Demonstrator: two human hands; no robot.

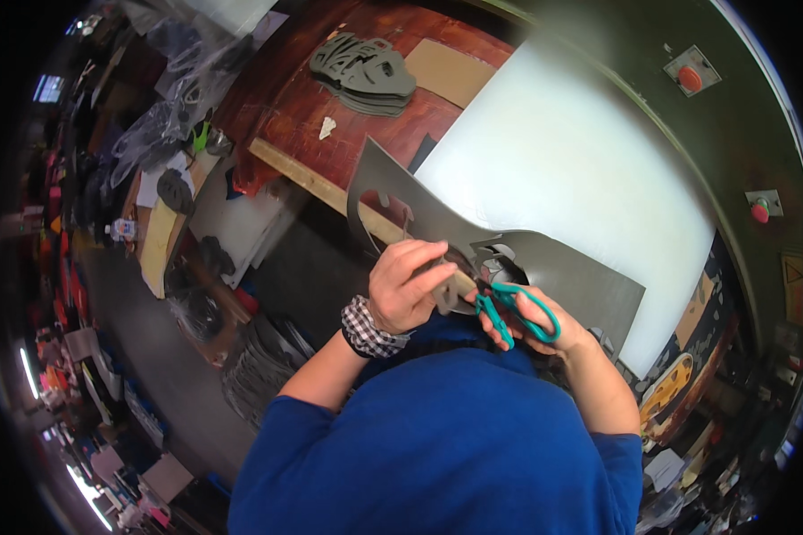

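A thin grey sheet [580,269] with shaped holes cut through it curves up in front of me, its left part bent upward. My left hand [403,283] is closed on a cut-out part of this sheet, close to the blades. A checked band circles that wrist. In my right hand [544,319] is a pair of scissors [493,322] with teal handles, fingers through the loops. The blades point up and left at the sheet, and their tips are partly hidden behind the material and my left fingers.
A stack of grey cut shapes [363,78] lies on the reddish-brown table [285,89], beside a tan board [449,71]. A white surface [580,143] extends behind the sheet. On the green machine frame are red buttons [690,78]. Grey strips [259,374] are heaped below left.
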